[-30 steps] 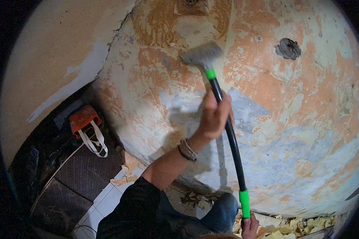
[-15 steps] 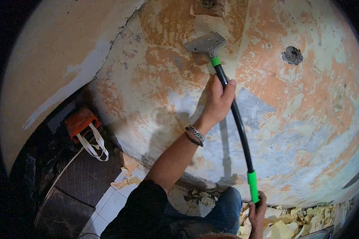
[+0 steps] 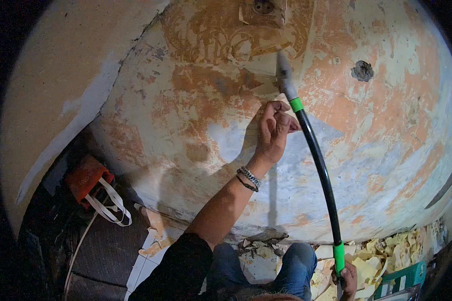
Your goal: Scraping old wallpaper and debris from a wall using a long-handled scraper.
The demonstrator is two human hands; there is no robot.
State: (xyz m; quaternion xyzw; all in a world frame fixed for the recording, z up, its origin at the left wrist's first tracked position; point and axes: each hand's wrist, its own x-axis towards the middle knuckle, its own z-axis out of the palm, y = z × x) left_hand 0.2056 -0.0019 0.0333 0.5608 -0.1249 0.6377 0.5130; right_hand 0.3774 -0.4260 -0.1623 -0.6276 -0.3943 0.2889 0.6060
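A long-handled scraper [image 3: 314, 155] with a black pole, green collars and a metal head slants across the middle. Its blurred blade is turned nearly edge-on against the patchy wall [image 3: 226, 135], just below a loosened strip of wallpaper [image 3: 261, 75]. At the pole's lower end, my right hand [image 3: 346, 281] is wrapped round it below the green grip. My left hand [image 3: 276, 128] is beside the upper pole, fingers loosely bent and apart, not wrapped round it. A bracelet circles that wrist. Whether its fingertips brush the pole is hard to tell.
A wall socket [image 3: 263, 7] sits at the top, and a hole [image 3: 362, 71] is broken into the plaster at right. Peeled scraps [image 3: 374, 266] lie at the wall's foot beside a green box [image 3: 404, 278]. An orange bag [image 3: 89, 178] with white straps is at left.
My left hand has let go of the pole. The scraper head has twisted from broadside to edge-on and moved right and down. My right hand has shifted right and lower.
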